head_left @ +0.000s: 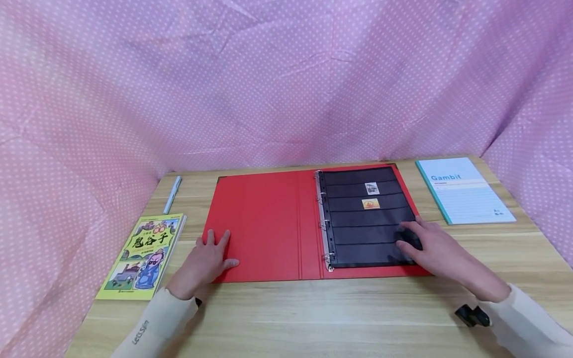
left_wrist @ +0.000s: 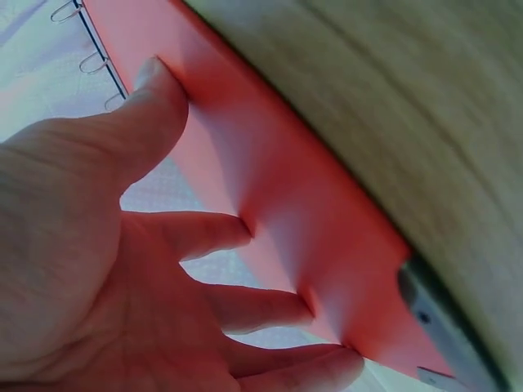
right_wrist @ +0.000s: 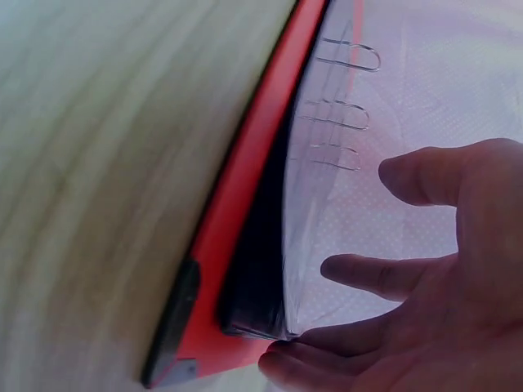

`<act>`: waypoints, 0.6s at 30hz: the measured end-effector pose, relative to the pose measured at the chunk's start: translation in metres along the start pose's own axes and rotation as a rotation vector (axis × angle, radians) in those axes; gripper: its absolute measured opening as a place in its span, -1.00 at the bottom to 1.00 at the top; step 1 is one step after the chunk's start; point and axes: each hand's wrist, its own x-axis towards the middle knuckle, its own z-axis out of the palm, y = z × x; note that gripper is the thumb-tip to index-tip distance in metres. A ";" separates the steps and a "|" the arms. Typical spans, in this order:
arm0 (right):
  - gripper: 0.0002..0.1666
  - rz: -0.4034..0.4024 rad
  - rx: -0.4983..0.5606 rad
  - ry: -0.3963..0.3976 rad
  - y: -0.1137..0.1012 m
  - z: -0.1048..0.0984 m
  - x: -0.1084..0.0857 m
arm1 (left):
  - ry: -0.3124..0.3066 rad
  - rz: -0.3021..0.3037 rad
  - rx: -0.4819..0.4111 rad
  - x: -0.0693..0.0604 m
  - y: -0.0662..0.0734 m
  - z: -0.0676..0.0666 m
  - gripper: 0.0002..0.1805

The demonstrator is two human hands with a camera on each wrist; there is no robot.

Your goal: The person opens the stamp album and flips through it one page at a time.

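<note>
An open red ring binder [head_left: 264,223] lies on the table, with black stamp pages [head_left: 358,236] on its metal rings. Two stamps sit in the page's strips: a grey one [head_left: 372,188] and an orange one [head_left: 370,204]. My left hand [head_left: 208,258] rests on the left cover, fingers spread, fingertips touching the red surface [left_wrist: 237,147]. At the page's outer edge is my right hand [head_left: 436,246]. In the right wrist view, its lower fingers [right_wrist: 327,351] touch the edge of the black pages [right_wrist: 261,286] near a corner, while thumb and index finger stand apart, pinching nothing.
Left of the binder lie a yellow comic-style book [head_left: 141,256] and a light blue pen [head_left: 172,194]. A pale blue notebook [head_left: 465,191] marked "Gambit" lies at the right. Pink dotted cloth [head_left: 286,84] hangs behind the wooden table [head_left: 304,318].
</note>
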 end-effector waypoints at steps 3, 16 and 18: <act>-0.37 -0.029 0.009 0.040 -0.003 -0.004 -0.002 | -0.007 -0.012 0.008 -0.001 0.001 0.000 -0.05; -0.44 -0.229 0.187 0.204 -0.025 -0.021 -0.008 | -0.027 -0.018 -0.003 -0.001 0.002 0.000 -0.04; -0.45 -0.290 0.221 0.246 -0.027 -0.025 -0.007 | -0.022 -0.010 -0.012 -0.002 0.000 -0.001 -0.03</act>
